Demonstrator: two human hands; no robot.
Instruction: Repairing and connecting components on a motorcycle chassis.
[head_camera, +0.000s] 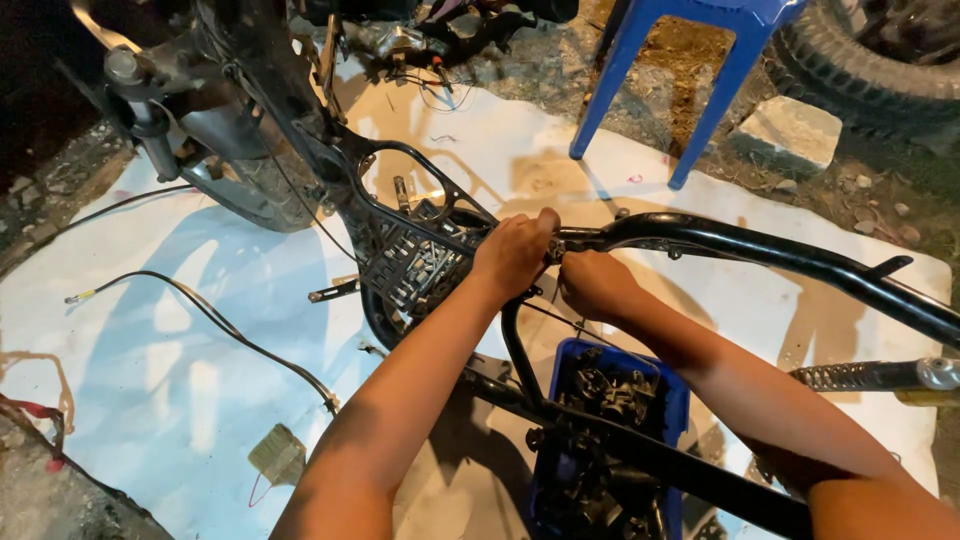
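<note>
A blue tub (676, 392) of dark metal parts (610, 390) is seen nearest, under the black frame (760, 248). Above it, both hands are closed on the frame's joint: the left hand (513, 252) is clamped over the tube end, the right hand (592, 283) pinches something small just beside it. A white sheet (180, 340) lies beneath, a cable (215, 322) across it. A blue stool (690, 60) stands beyond.

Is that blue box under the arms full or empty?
Full: the blue box is heaped with dark metal parts up to its rim.
</note>
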